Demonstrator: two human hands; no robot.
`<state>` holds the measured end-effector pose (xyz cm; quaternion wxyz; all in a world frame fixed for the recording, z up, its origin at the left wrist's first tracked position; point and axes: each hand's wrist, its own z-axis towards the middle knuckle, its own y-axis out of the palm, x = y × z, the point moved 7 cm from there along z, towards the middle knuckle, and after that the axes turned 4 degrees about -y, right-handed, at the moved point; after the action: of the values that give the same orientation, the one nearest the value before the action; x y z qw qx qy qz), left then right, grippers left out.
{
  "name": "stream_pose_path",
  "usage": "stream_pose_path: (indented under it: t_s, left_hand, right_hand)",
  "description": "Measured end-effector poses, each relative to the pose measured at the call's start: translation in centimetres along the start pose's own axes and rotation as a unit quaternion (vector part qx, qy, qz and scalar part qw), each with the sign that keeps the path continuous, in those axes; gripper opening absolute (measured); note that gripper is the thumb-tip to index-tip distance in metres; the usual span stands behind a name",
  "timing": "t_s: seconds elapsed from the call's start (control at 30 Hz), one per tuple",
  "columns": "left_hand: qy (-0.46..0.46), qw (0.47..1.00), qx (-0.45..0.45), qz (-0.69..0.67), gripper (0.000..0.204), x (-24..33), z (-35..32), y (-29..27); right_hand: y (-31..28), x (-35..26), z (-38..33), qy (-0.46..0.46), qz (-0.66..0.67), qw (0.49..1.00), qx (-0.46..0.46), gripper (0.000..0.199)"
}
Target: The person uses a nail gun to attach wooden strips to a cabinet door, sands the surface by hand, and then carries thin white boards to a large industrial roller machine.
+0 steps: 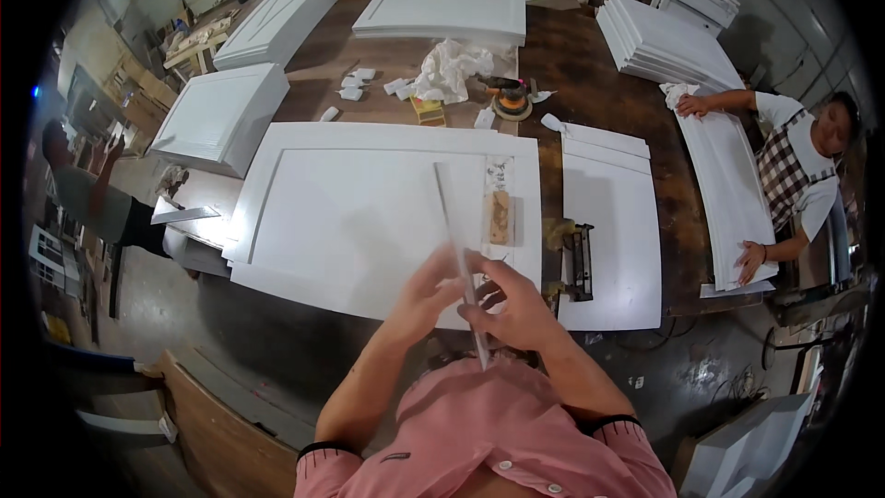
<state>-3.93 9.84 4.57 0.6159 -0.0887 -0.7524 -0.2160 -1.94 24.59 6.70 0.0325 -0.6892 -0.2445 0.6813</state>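
Observation:
A long thin white strip [446,207] slants across the space before my chest, its far end over the white framed panel [369,212]. My left hand [430,293] closes on it from one side, and my right hand [509,302] grips it from the other, both near its middle. On the panel's right part lie a small wooden block [501,218] and a smudged piece of paper or plastic [499,175]. Right of the panel, a dark nail gun [579,263] rests on the edge of a narrower white panel [613,221].
Across the brown table lie an orange-black sander [510,101], a crumpled white cloth [452,69] and several small white pieces [351,88]. White panel stacks [441,14] stand around the table. A co-worker [797,157] handles a white panel [724,184] at right; another person [88,184] stands left.

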Motion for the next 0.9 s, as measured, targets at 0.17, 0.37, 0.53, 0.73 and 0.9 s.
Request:
stream_pose_path:
  t_s: [0.17, 0.37, 0.53, 0.73, 0.9]
  left_hand:
    - [-0.092, 0.992, 0.059, -0.068, 0.068, -0.8, -0.1, -1.3]
    - [-0.164, 0.977, 0.133, 0.029, 0.058, -1.6, 3.3, -3.2]
    - [-0.201, 0.943, 0.165, 0.207, 0.065, -1.4, 6.0, -4.0]
    - [-0.115, 0.831, 0.199, 0.506, 0.063, -1.9, 10.2, -3.3]
    - [-0.115, 0.797, 0.219, 0.550, 0.058, -1.7, 12.1, -1.4]
  right_hand:
    - [-0.2, 0.1, 1.2, -0.074, 0.026, 0.997, -0.024, 0.067]
    - [-6.1, 7.6, 8.1, -0.108, -0.279, 0.935, 0.189, 0.052]
    - [-5.4, 10.4, 9.3, -0.075, -0.291, 0.929, 0.217, 0.048]
    - [-6.0, 11.3, 8.9, -0.115, -0.268, 0.920, 0.260, 0.044]
    - [-6.4, 11.7, 9.1, -0.126, -0.238, 0.924, 0.273, 0.043]
